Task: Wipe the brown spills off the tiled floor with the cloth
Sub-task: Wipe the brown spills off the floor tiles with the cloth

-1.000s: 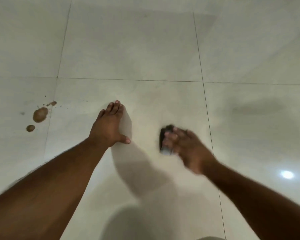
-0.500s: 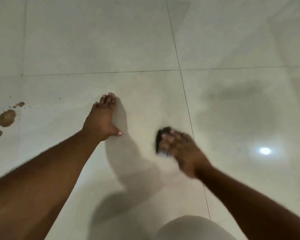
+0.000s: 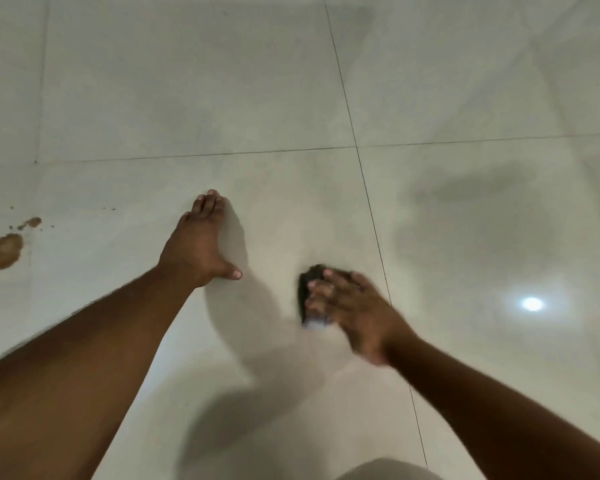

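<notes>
**Cloth under the right hand, spills off to the left**

From my remote seat I see both bare arms reaching out over the pale tiled floor [image 3: 194,98]. The left hand [image 3: 196,249] lies flat on the tile, fingers straight and together, thumb splayed to the right — it grasps nothing and simply rests there, bearing on the floor.

The right hand [image 3: 352,311] sits right of it, near the dark grout line that runs from far to near. Its fingers press down on a dark cloth [image 3: 309,292], which lies bunched on the floor beneath the fingertips; a pale bit shows at the cloth's near edge. The hand is blurred, so I cannot tell whether the fingers curl round the cloth or only lie flat across it.

The brown spills [image 3: 5,250] lie at the far left edge of the view, well apart from the cloth and left of the left hand — one larger blotch, a smaller one nearer to me, another small one just beyond, and a scatter of specks around them.

On the right tile I see a bright round reflection of a light [image 3: 532,303] and a darker smeared patch beyond it.
</notes>
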